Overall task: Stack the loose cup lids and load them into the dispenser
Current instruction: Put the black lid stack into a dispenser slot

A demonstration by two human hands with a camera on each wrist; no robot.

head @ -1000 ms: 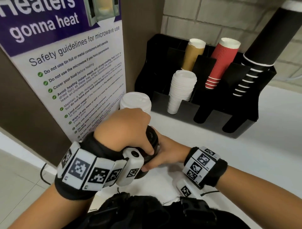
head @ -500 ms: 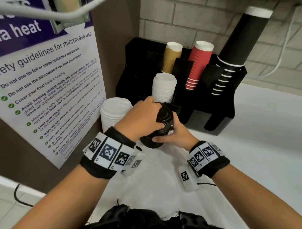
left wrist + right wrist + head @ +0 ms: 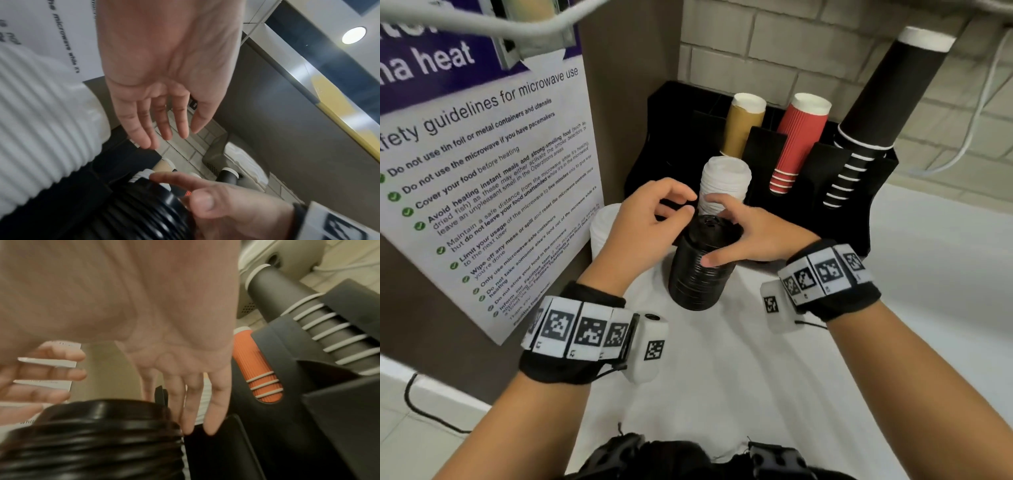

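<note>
A tall stack of black lids stands upright on the white table, right in front of the black dispenser. The right hand is on it: thumb pressed against the near side of the stack, fingers reaching over the top edge on the far side, so it grips the stack loosely near the top. The wrist view shows those fingers fairly straight, running down behind the top lid's rim.

The left hand hovers just to the left of the stack's top, fingers apart and gently curled, holding nothing and not touching the lids as far as the head view shows. Its own wrist view confirms a relaxed, empty palm.

Just behind the left hand stands a stack of white lids on the table, hard against the wall with the microwave poster. In the dispenser, a second stack of white lids fills a front slot, with tan cups, red cups and black cups leaning in the slots behind and to the right.
</note>
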